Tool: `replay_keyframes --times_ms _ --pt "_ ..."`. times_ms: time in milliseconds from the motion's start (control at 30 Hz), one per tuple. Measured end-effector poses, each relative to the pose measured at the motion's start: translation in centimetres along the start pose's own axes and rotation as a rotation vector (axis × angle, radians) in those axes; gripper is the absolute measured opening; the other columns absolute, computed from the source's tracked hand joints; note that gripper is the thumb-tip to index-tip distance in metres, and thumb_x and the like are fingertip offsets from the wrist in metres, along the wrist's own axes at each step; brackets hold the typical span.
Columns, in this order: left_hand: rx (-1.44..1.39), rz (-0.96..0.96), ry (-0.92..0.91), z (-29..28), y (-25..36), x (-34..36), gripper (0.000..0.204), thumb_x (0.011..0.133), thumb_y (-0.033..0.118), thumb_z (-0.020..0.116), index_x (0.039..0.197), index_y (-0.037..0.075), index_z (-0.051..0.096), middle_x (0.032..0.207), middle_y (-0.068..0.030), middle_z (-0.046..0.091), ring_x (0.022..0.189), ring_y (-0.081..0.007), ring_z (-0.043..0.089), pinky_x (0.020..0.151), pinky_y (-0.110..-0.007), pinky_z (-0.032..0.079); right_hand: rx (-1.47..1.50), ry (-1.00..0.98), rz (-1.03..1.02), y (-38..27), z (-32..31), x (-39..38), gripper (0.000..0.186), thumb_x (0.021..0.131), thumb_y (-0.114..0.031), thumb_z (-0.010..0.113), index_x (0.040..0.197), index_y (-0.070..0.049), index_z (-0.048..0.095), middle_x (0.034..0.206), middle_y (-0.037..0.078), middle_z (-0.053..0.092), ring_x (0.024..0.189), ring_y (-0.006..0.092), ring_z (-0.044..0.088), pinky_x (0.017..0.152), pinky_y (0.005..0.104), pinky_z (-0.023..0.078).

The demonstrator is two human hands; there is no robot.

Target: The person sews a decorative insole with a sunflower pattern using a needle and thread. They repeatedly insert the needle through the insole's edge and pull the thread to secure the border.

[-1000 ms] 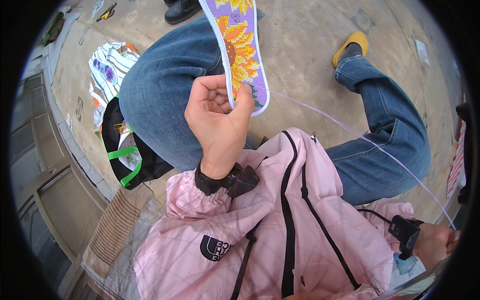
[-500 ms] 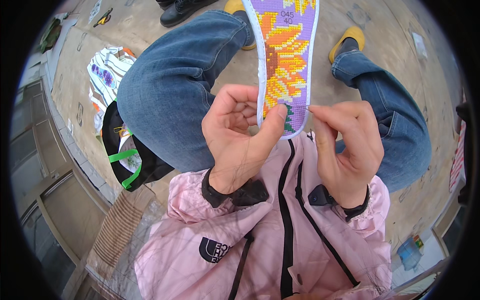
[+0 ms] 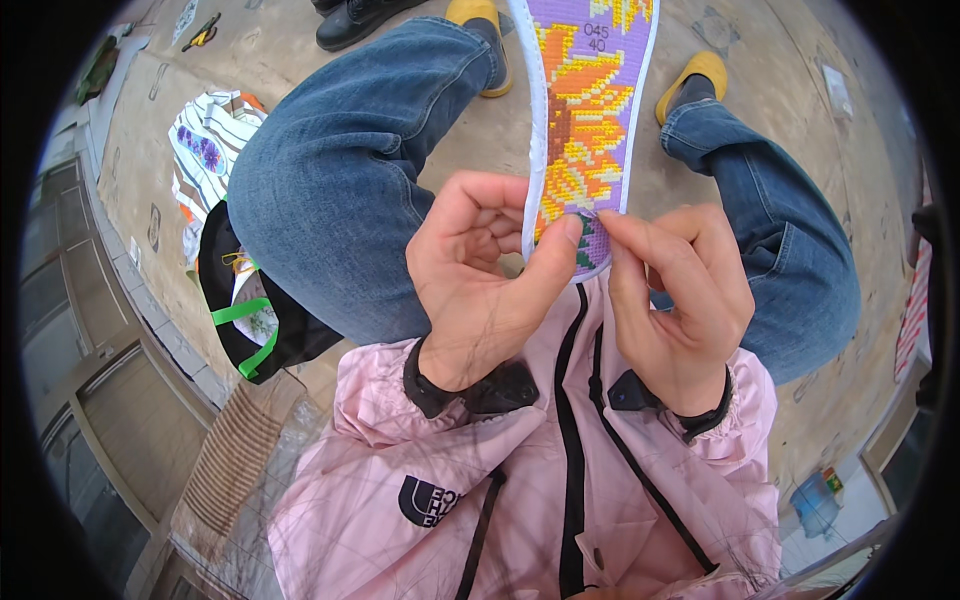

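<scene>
An embroidered insole (image 3: 585, 110) with yellow and orange flowers on purple mesh and a white bound edge stands upright before me. My left hand (image 3: 480, 275) is closed on its lower left side, thumb on the front near a patch of green stitches, the other fingers curled at its edge and behind. My right hand (image 3: 685, 285) is closed in a pinch, thumb and forefinger touching the insole's lower right part. A thin needle is in this pinch; its tip side barely shows beside my left thumb, and the rest is hidden by the fingers.
Beside my left knee sits a black bag (image 3: 225, 290) with green handles. Striped cloth (image 3: 215, 130) with a purple-flowered piece on it lies beyond. Scissors (image 3: 203, 33) and black shoes (image 3: 365, 20) are farther off; a blue water jug (image 3: 815, 503) stands at lower right.
My right fingertips have moved left, from just off the insole's right edge onto its front, bringing the needle close to my left thumb. The insole has shifted slightly right.
</scene>
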State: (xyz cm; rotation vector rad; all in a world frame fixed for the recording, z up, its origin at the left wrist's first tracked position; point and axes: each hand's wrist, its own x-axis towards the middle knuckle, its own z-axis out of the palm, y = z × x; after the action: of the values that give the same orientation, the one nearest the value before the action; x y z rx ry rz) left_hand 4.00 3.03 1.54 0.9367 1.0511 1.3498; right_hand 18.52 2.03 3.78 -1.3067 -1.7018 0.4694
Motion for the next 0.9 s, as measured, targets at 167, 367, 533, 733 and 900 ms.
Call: replay_keyframes --times_ms 167,367,533,733,900 --pt "0.024 0.024 -0.004 0.0 -0.1 0.1 0.027 0.079 -0.004 0.071 0.098 -0.002 0.053 0.093 -0.0099 0.067 0.082 -0.0116 0.066 0.071 -0.023 0.053 -0.016 -0.024 -0.006 0.0 -0.2 0.1 0.031 0.066 0.015 0.064 0.093 0.001 0.068 0.071 0.008 0.05 0.055 0.0173 0.052 0.048 0.0269 0.04" --pt "0.645 0.48 -0.131 -0.2 -0.4 0.3 0.022 0.074 -0.008 0.072 0.092 -0.003 0.061 0.085 -0.0083 0.067 0.071 -0.0101 0.065 0.063 -0.02 0.051 -0.065 -0.094 0.048 -0.2 -0.3 0.4 0.019 0.072 0.011 0.066 0.089 0.003 0.065 0.072 0.01 0.051 0.056 0.0186 0.053 0.049 0.0273 0.041" --pt "0.454 0.362 -0.046 0.2 -0.8 0.5 0.019 0.074 -0.004 0.072 0.09 0.001 0.062 0.075 -0.0066 0.067 0.062 -0.0124 0.066 0.057 -0.023 0.052 0.5 -0.058 0.373 1.9 0.1 0.2 0.022 0.076 -0.009 0.078 0.088 0.001 0.061 0.075 0.003 0.056 0.063 0.0102 0.054 0.059 0.0237 0.045" --pt "0.23 0.158 -0.1 0.1 -0.6 0.1 0.021 0.078 0.0 0.073 0.096 -0.001 0.061 0.087 -0.0065 0.068 0.074 -0.0103 0.066 0.065 -0.024 0.053 0.632 -0.059 0.493 3.8 0.4 0.2 0.048 0.067 -0.022 0.088 0.1 -0.004 0.059 0.093 0.001 0.063 0.081 0.0073 0.056 0.074 0.0229 0.045" --pt "0.052 -0.004 -0.161 -0.1 0.2 0.1 0.025 0.082 0.004 0.072 0.102 -0.001 0.058 0.093 -0.0073 0.067 0.084 -0.0119 0.065 0.073 -0.026 0.053 1.21 -0.048 0.867 2.6 -0.5 1.1 0.042 0.083 -0.018 0.074 0.117 0.0 0.059 0.114 0.007 0.064 0.099 0.014 0.061 0.086 0.0287 0.047"
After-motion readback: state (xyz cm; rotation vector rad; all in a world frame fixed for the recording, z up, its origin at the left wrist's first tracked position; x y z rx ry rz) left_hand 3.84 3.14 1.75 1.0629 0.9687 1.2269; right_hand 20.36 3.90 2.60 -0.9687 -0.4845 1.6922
